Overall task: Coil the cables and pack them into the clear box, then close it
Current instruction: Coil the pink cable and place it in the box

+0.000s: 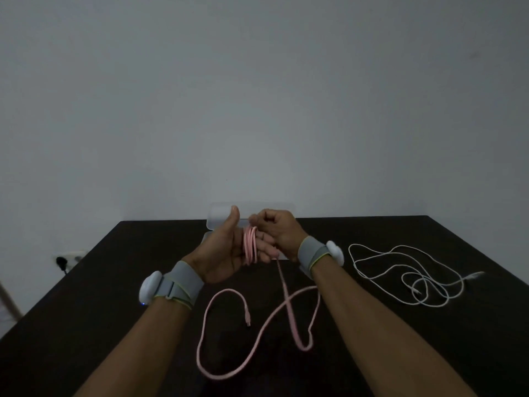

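Observation:
A pink cable (pixel 289 303) is partly wound in several loops around the fingers of my left hand (pixel 229 250), which is raised palm-up above the dark table. My right hand (pixel 279 229) pinches the same cable just beside the loops. The loose rest of the pink cable trails down and snakes over the table between my forearms, its plug lying free. A white cable (pixel 406 275) lies tangled on the table to the right. The clear box (pixel 220 214) stands open at the table's far edge, mostly hidden behind my hands.
The dark table (pixel 114 296) meets a plain grey wall at the back. A wall socket with a black plug (pixel 64 260) sits low on the left, beyond the table's left edge. Grey bands with white pods are on both wrists.

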Tool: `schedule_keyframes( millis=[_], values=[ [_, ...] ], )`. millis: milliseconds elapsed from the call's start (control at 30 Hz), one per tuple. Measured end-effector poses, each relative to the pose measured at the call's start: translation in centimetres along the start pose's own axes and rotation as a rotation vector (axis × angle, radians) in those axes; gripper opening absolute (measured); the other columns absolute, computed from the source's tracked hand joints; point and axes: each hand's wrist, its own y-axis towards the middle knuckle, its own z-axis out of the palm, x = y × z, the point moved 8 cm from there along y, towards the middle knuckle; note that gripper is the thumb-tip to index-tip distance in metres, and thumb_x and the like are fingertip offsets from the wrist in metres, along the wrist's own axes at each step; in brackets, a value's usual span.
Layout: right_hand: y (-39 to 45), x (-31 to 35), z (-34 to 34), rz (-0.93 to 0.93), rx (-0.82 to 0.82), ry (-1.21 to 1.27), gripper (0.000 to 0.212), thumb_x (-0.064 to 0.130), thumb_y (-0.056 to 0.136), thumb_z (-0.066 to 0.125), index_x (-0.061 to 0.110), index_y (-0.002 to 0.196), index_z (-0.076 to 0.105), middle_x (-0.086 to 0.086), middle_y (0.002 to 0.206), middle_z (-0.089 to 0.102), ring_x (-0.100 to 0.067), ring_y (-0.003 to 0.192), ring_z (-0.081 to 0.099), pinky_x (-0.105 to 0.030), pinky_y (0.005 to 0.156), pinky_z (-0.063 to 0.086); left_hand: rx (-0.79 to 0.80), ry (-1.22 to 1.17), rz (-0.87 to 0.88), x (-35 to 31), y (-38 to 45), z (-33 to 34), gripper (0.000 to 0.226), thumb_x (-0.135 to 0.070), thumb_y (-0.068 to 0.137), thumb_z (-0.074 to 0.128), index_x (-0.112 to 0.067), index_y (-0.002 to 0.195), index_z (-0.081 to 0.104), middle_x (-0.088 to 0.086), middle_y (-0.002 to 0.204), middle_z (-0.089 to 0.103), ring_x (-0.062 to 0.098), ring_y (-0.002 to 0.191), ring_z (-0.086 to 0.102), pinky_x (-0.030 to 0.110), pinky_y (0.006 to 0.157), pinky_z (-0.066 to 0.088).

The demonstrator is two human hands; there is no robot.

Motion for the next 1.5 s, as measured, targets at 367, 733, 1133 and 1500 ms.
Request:
schedule_keyframes(
  millis=[367,733,1133,1500],
  values=[
    [-5.1,-6.1,5.3,0.231,0.228,-0.229,0.027,0.032,0.099,0.051,0.012,0.112,0.063,0.002,0.067,0.052,-0.006,0.047,0.045,-0.022,0.045,0.042,-0.333,-0.033,0.161,-1.1,0.8,-4.9,0.078,-0.056,0.099,0.01,0.006,0.124,0.052,0.022,0.114,0.067,0.027,0.101,0.065,0.028,0.088,0.052],
    [-1.0,-1.1,0.3,-0.078,-0.04,-0.35,0.019,0.025,0.089,0.068,0.014,0.074,0.065,0.01,0.05,0.054,-0.003,0.043,0.044,-0.02,0.044,0.038,-0.053,0.17,-0.141,3.5,-0.9,-2.4,0.091,-0.067,0.093,0.008,0.004,0.099,0.066,0.023,0.085,0.07,0.027,0.076,0.064,0.038,0.08,0.046],
    [-6.2,-5.1,5.4,0.036,0.218,-0.437,0.023,0.029,0.098,0.054,0.009,0.099,0.067,0.003,0.07,0.059,-0.003,0.06,0.057,-0.025,0.063,0.049,-0.278,0.025,0.118,0.6,-0.5,-5.0,0.076,-0.053,0.1,0.015,0.008,0.132,0.047,0.015,0.096,0.066,0.021,0.085,0.063,0.029,0.081,0.051],
    [-1.4,-0.1,-0.2,-0.053,-0.125,-0.238,0.033,0.024,0.095,0.06,0.011,0.065,0.066,0.003,0.05,0.052,-0.008,0.043,0.045,-0.024,0.045,0.038,0.006,0.021,0.053,0.9,-1.3,-0.5,0.076,-0.059,0.095,0.02,0.002,0.1,0.064,0.018,0.077,0.067,0.026,0.074,0.061,0.043,0.088,0.042]
  ],
)
